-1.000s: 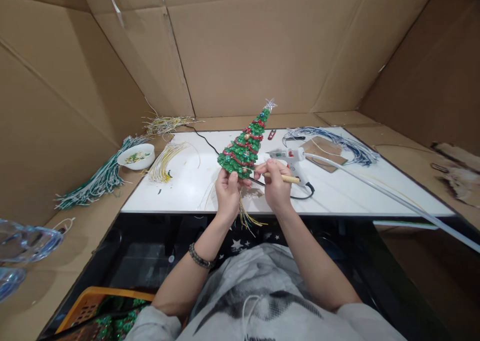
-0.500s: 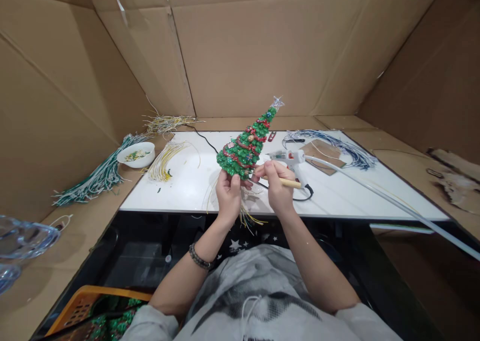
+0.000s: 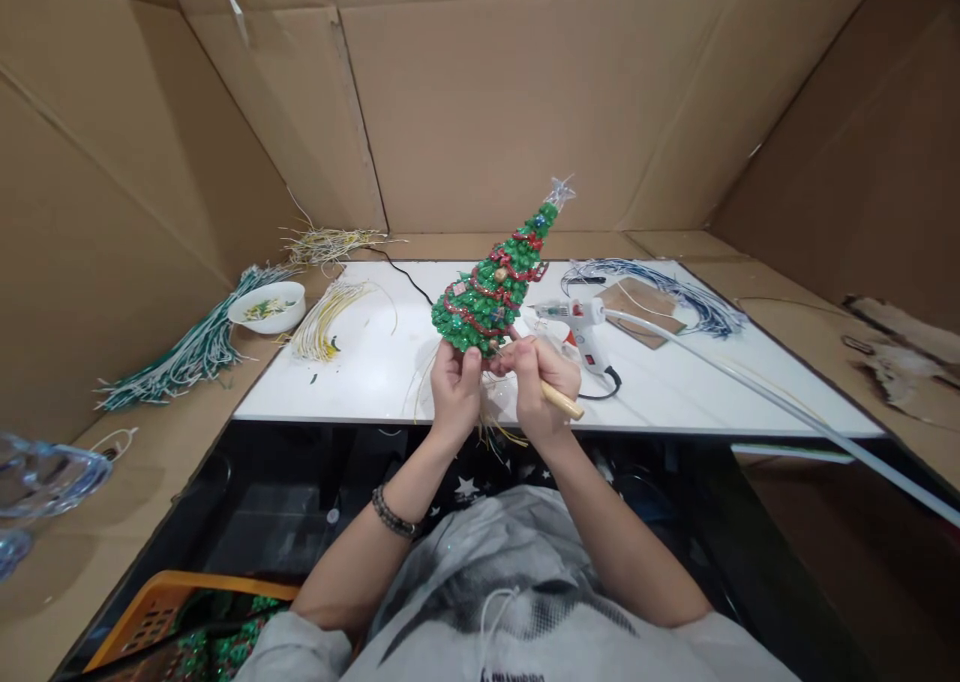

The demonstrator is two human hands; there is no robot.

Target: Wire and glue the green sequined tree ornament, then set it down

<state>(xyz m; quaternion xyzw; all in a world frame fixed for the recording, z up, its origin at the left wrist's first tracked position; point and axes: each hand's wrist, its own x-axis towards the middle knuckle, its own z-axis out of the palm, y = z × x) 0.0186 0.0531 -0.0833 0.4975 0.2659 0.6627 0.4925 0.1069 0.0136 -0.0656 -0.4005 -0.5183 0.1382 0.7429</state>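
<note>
A small green Christmas tree figurine with red garlands and a clear star on top leans to the right above the white table. My left hand is closed around its lower edge, thumb in front. My right hand grips a tool with a light wooden handle, and its fingers are at the tree's base on the right. The tool's tip is hidden by the fingers and the tree. Yellow and white wires hang below the tree, between my hands.
A white glue gun with a long glue stick lies right of the tree. Wire bundles and a white bowl of small pieces are on the left. Blue-white wires lie by a brown board. An orange basket stands lower left.
My right hand has moved slightly left, closer to the tree's base, and the wooden handle now points more steeply down. The tree has shifted only a little.
</note>
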